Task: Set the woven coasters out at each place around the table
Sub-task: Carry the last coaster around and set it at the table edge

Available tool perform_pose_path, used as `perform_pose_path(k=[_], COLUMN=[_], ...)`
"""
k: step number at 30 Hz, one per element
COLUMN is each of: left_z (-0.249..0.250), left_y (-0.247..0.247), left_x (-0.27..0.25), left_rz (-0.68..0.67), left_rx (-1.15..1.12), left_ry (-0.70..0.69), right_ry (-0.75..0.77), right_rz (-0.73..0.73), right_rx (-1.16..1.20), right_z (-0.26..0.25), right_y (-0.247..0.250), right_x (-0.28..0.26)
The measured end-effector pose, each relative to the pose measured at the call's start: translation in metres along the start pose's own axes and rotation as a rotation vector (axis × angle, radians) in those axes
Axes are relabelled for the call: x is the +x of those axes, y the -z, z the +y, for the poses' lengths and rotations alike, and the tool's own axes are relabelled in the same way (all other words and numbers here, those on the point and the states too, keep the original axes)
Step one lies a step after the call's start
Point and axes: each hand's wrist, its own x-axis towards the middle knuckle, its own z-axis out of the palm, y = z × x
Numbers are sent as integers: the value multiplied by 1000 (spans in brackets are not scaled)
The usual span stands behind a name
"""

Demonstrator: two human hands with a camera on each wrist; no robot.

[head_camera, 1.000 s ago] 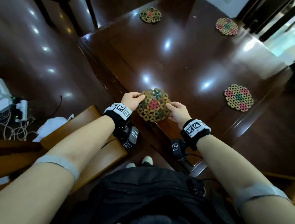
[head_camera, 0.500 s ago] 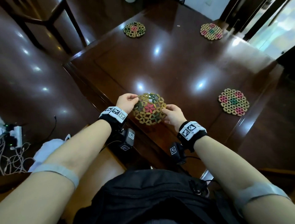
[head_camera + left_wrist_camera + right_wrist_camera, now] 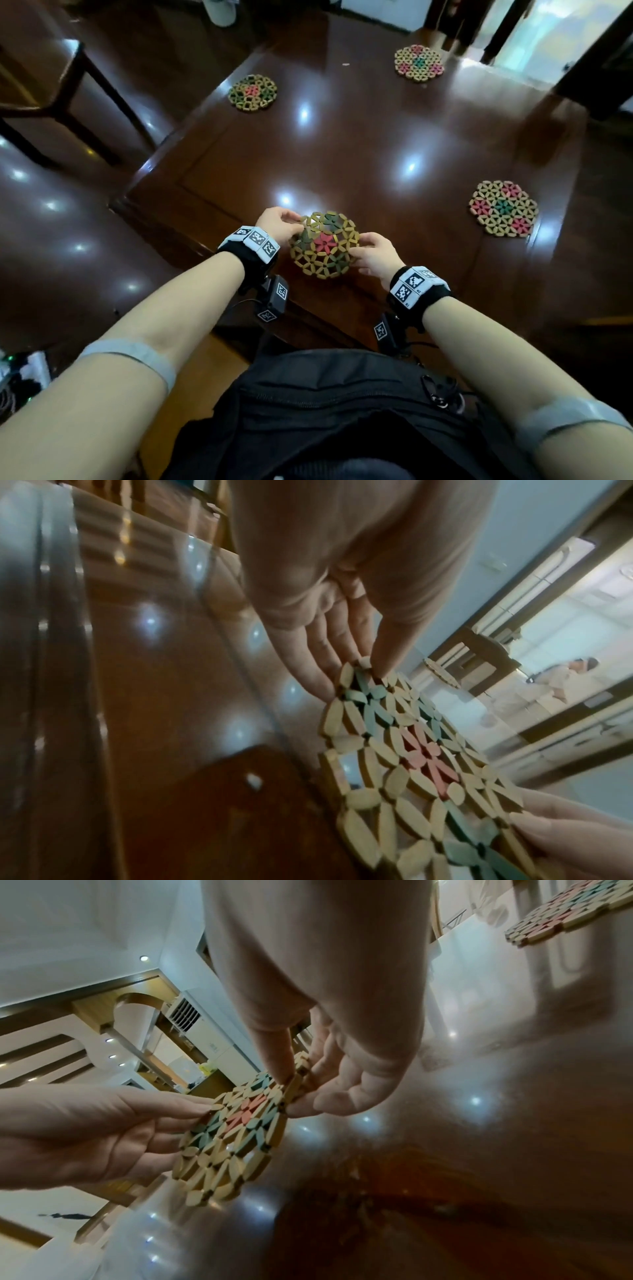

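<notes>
A round woven coaster (image 3: 323,244) with a red flower centre hangs slightly tilted just above the near edge of the dark glossy table (image 3: 359,147). My left hand (image 3: 280,224) pinches its left rim and my right hand (image 3: 371,253) pinches its right rim. The left wrist view shows the coaster (image 3: 414,772) with my fingers (image 3: 318,680) under its rim and the thumb on top. In the right wrist view the coaster (image 3: 236,1134) is pinched between thumb and fingers (image 3: 329,1096). Three more coasters lie flat: far left (image 3: 252,92), far right (image 3: 419,62), near right (image 3: 503,208).
A dark wooden chair (image 3: 58,99) stands at the left of the table. A wooden chair seat (image 3: 202,370) is under my arms, a black bag (image 3: 342,411) on my front. Cables and a power strip (image 3: 20,373) lie on the floor, lower left.
Both hands have kept hold of the coaster and carried it a little forward over the table's near edge. The head view has lifted, so more of the table shows.
</notes>
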Motion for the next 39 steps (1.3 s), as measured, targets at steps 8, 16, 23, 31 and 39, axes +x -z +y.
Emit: perform_pose_path(k=[8,16,23,31,39], left_z=[-6,-32,-46,-61,-60], left_y=[32,55,61,61,69], left_x=[70,96,97,91,88], left_rz=[-229,-393,-361,-532,-558], left_rx=[308,673,822,1104,1164], left_ry=[-84,-278,-721,-815,-857], right_ry=[-89,-114,-77,-90,-112], right_rz=[175,210,242,237,200], right_rx=[-175,-490,-841,-906,-883], right_z=[-11,-6,-7,-1,0], right_y=[-43,-85,-94,-105,-108], right_x=[25,15,6,1,-4])
